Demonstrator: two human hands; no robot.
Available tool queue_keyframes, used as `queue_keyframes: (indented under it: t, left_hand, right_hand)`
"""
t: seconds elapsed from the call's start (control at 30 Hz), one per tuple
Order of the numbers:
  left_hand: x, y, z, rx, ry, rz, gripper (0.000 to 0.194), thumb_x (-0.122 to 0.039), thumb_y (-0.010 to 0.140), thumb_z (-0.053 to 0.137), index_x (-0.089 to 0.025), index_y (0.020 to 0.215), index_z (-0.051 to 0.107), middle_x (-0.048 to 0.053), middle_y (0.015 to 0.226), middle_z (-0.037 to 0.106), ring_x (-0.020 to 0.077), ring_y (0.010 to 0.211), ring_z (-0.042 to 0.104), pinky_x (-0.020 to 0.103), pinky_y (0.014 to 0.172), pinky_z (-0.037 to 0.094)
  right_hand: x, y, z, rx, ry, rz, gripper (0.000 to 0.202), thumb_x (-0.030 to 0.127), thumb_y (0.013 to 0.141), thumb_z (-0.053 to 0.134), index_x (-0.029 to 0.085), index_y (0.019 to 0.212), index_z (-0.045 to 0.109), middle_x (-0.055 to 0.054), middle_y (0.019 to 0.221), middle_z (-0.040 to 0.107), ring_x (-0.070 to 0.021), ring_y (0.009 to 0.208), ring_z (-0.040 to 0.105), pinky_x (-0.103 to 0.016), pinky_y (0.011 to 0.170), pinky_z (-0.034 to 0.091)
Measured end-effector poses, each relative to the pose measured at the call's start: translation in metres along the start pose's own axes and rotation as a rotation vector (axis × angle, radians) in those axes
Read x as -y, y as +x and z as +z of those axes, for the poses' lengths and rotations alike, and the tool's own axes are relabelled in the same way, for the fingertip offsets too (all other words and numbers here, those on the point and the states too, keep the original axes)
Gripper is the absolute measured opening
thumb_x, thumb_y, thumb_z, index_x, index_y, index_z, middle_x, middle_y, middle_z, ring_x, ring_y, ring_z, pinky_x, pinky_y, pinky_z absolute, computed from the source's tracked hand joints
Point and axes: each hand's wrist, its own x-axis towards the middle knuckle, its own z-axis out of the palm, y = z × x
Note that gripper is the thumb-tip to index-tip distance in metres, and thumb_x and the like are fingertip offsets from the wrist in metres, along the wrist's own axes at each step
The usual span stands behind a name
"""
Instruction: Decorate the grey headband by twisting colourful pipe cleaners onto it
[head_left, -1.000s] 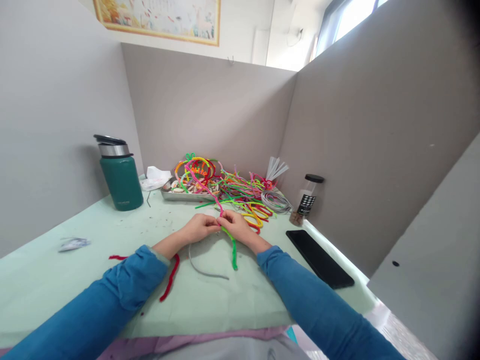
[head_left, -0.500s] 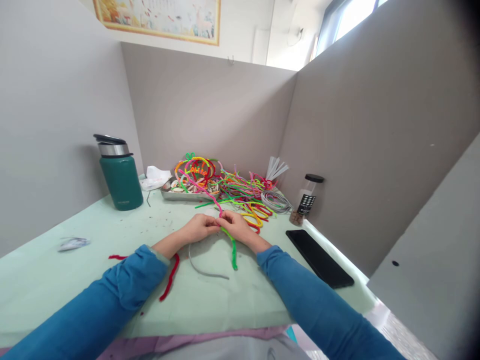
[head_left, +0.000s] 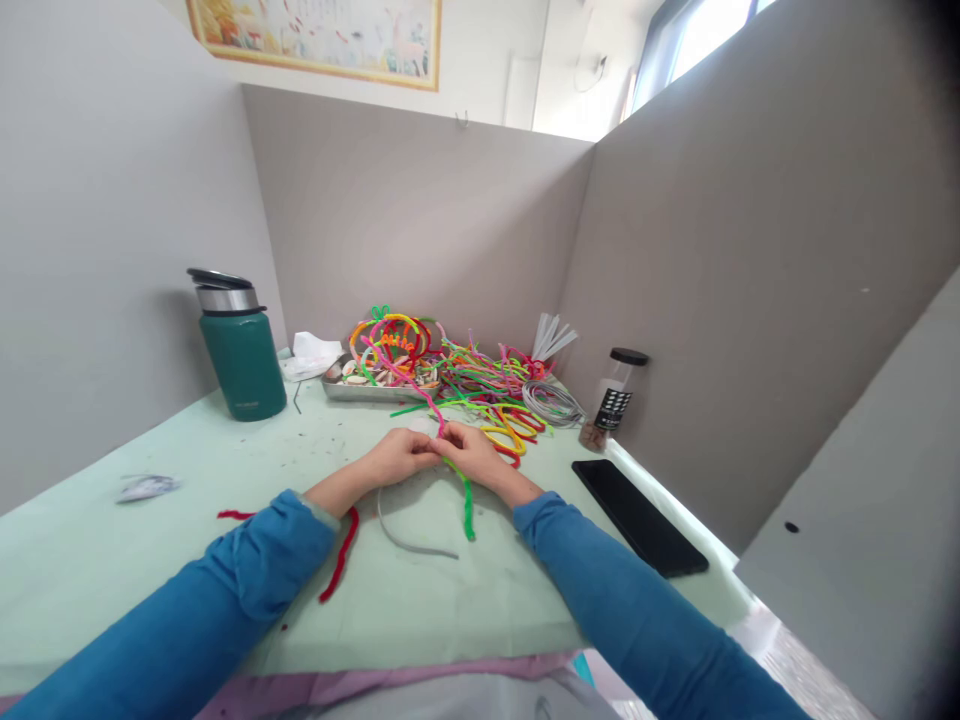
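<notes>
My left hand (head_left: 399, 455) and my right hand (head_left: 471, 452) meet fingertip to fingertip over the middle of the table. Both pinch a fuzzy pipe cleaner; its pink stretch (head_left: 424, 393) runs up and away from the fingers, and a green stretch (head_left: 469, 505) hangs down toward me. Where pink and green meet is hidden by my fingers, so I cannot tell whether they are one piece or two joined. Beneath my hands a grey wire (head_left: 409, 545) lies curved on the cloth. A red pipe cleaner (head_left: 341, 560) lies partly under my left forearm.
Behind my hands stand a metal tray (head_left: 375, 393) and a heap of coloured pipe cleaners (head_left: 487, 370). A grey wire coil (head_left: 553, 403), a black-lidded jar (head_left: 613, 400) and a black phone (head_left: 637, 515) are on the right. A green bottle (head_left: 244, 360) stands left; grey partitions enclose the table.
The far end of the pink stretch has shifted slightly to the right. My hands keep nearly the same place and grip.
</notes>
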Motion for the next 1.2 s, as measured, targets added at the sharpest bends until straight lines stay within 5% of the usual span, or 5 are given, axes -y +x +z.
queue_keyframes:
  t: [1.2]
  left_hand:
    - [0.0023, 0.0012, -0.0003, 0.014, 0.035, -0.032, 0.036, -0.045, 0.074, 0.05, -0.014, 0.08, 0.067, -0.001, 0.068, 0.061, 0.0121, 0.064, 0.05, 0.019, 0.058, 0.037]
  right_hand:
    - [-0.0042, -0.0007, 0.0005, 0.019, -0.028, -0.02, 0.021, 0.036, 0.078, 0.051, 0.016, 0.07, 0.05, 0.003, 0.062, 0.046, -0.0098, 0.058, 0.039, -0.021, 0.052, 0.027]
